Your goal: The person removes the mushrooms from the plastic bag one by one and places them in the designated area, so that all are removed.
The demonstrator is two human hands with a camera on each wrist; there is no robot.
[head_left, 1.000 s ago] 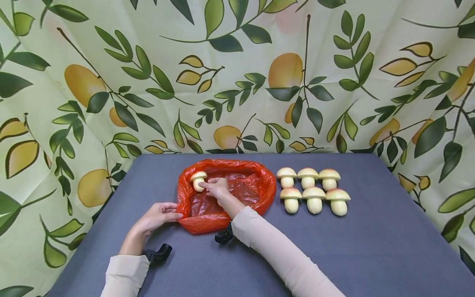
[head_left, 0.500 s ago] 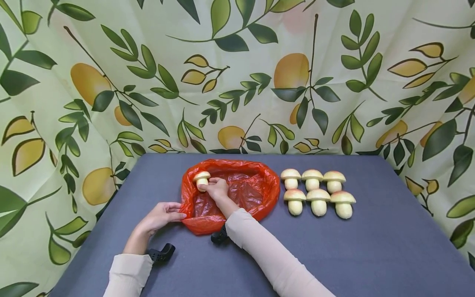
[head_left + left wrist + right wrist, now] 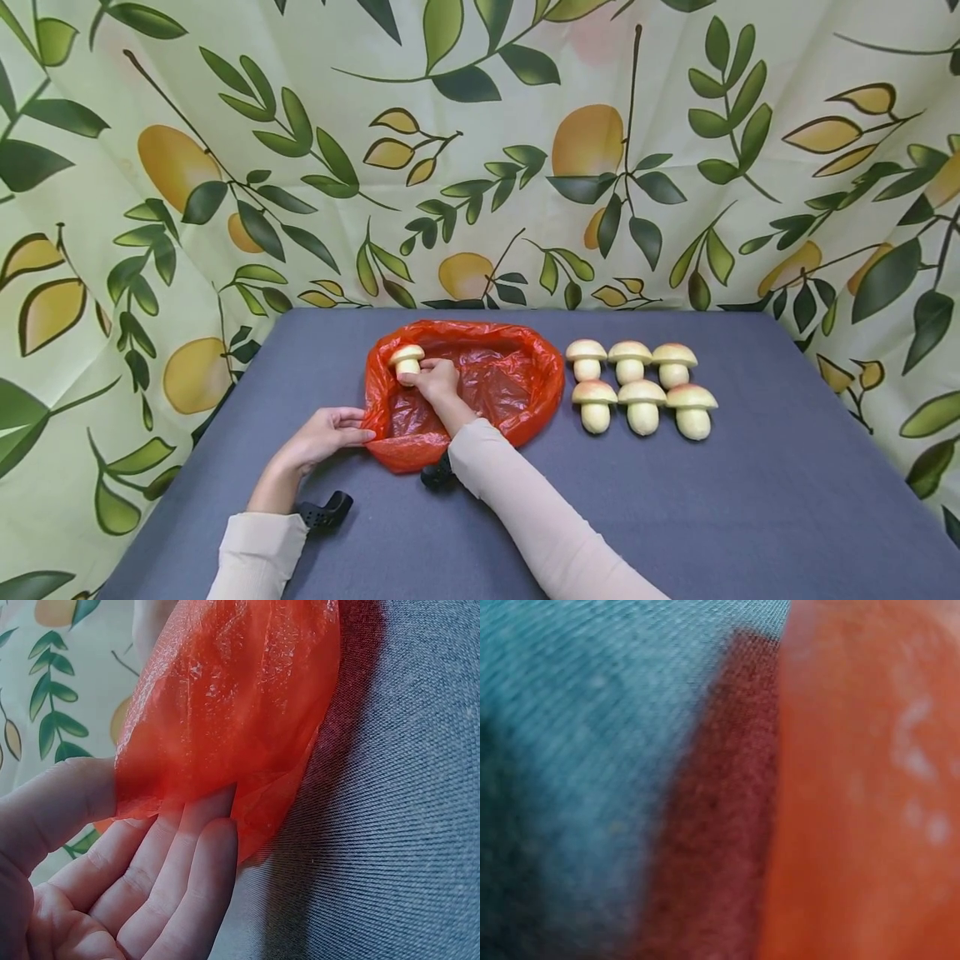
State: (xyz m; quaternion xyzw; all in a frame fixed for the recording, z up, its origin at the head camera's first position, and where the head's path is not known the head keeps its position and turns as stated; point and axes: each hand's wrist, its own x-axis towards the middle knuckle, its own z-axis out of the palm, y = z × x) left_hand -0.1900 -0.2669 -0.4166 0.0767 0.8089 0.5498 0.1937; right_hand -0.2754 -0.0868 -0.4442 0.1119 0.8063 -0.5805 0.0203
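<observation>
A red plastic bag (image 3: 551, 375) lies spread on the table with its mouth facing up. My left hand (image 3: 322, 437) holds the bag's left edge; in the left wrist view the plastic runs between the thumb (image 3: 67, 799) and the fingers. Inside the bag, at its back left, a toy mushroom (image 3: 407, 357) with a pale yellow cap stands upright. The right hand (image 3: 437, 382) reaches over the bag's front and pinches that mushroom by its stem. Only the bag's red side (image 3: 862, 787) and the cloth fill the right wrist view, with no fingers showing.
Several more toy mushrooms (image 3: 642, 406) lie in two rows right of the bag. A grey cloth (image 3: 720, 517) covers the table. Leaf-patterned fabric (image 3: 465, 208) hangs behind and at the sides. Each wrist carries a black camera mount (image 3: 326, 510).
The right forearm has shifted slightly left, and the right hand has closed in on the mushroom's stem inside the bag. My left hand stays at the bag's edge. The head view has shifted a little.
</observation>
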